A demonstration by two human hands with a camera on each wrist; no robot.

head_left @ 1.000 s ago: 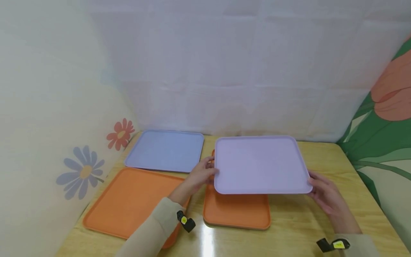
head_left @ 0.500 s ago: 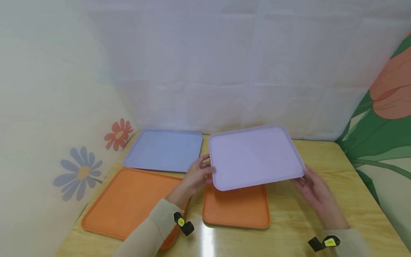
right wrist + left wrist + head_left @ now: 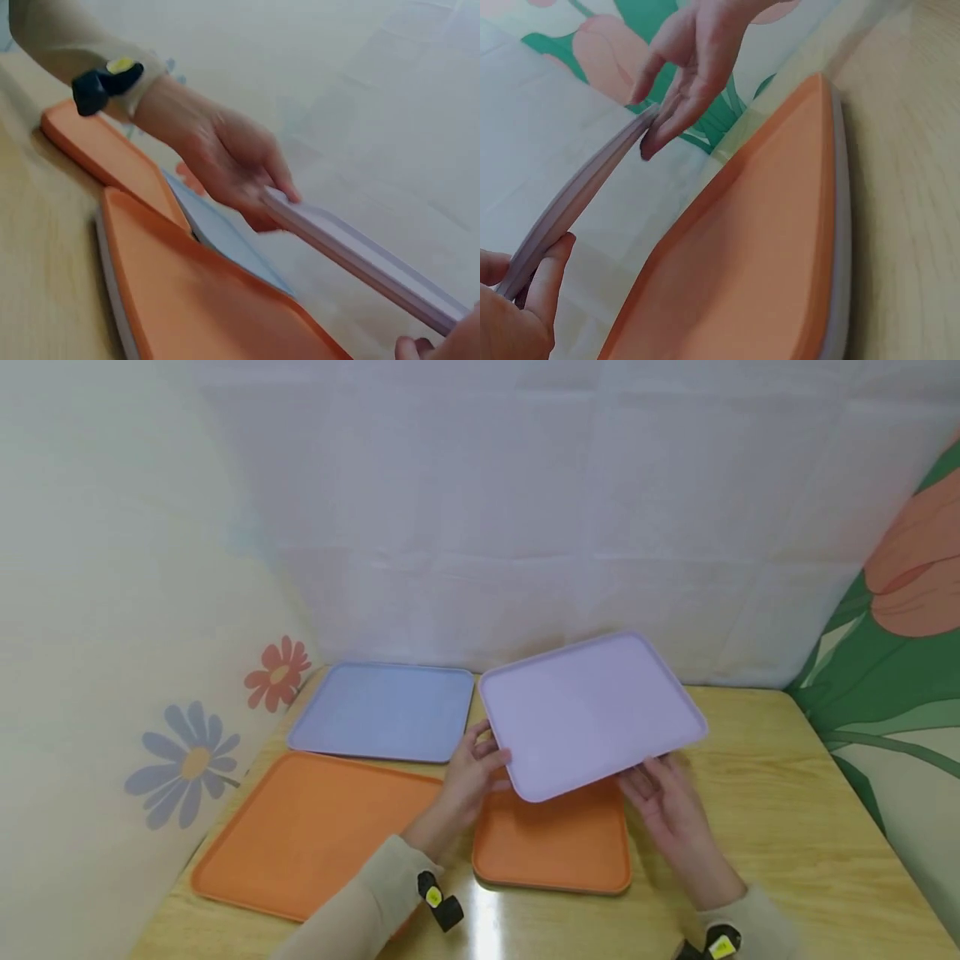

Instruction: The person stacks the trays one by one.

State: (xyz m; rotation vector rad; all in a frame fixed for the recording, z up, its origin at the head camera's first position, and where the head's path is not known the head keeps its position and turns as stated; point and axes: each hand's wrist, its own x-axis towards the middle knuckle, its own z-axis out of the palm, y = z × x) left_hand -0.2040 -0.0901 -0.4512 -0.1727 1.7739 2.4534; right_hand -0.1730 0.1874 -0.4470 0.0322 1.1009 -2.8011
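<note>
A lilac tray (image 3: 588,714) hangs tilted above the table, its right end raised. My left hand (image 3: 468,777) grips its left rim, thumb on top and fingers beneath, as the right wrist view also shows of this left hand (image 3: 229,161). My right hand (image 3: 667,806) is at the front rim, fingers reaching under the edge. In the left wrist view the right hand (image 3: 694,64) has its thumb and fingers spread loosely around the rim. Below the lilac tray lies an orange tray (image 3: 551,852) atop a pale one (image 3: 841,225).
To the left a larger-looking orange tray (image 3: 315,835) lies on the wooden table (image 3: 795,827), partly behind my left forearm. Behind it a light blue tray (image 3: 386,710) lies near the white backdrop (image 3: 525,510). Flower-patterned walls (image 3: 67,652) stand at both sides.
The lilac tray has turned counterclockwise, its right end rising and its left end staying near my left hand. My right hand has moved left from the right corner along the front rim.
</note>
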